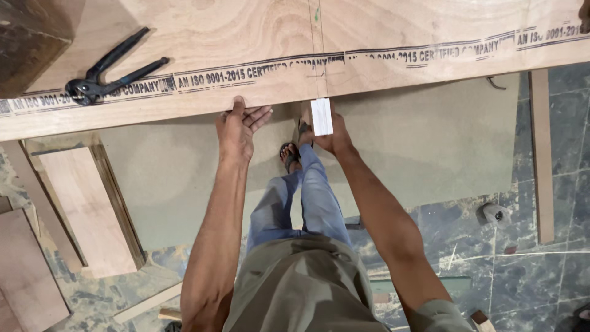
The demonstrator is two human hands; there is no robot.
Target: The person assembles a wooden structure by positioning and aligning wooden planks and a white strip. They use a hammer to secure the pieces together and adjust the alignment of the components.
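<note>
- The plywood sheet (295, 55) lies flat across the top of the view, its near edge overhanging the floor, so the person standing below it can reach that edge with both arms.
- The left hand (236, 129) presses on the near edge of the sheet, thumb on the top face and fingers spread along and under the rim. It looks like a steadying grip rather than a closed fist; it grasps the edge only loosely.
- The right hand (326, 132) is closed around a small white block (321, 116), held upright against the same edge, just below a thin pencil line (318, 37) that runs across the sheet. The block sits where that line meets the edge, which suggests it is set there to line up with the mark.
- The two hands are near each other on the edge, the left a little to the side of the block, bracing the board while the right one holds the block in place.
- A pair of black pincers (107, 72) rests on the sheet, well apart to the left, laid down within reach but out of the way.
- Below the sheet lies a large grey-green board (424, 147) on the tiled floor (534, 276), with wood offcuts (86, 209) to the left and a thin strip (541, 154) to the right.
</note>
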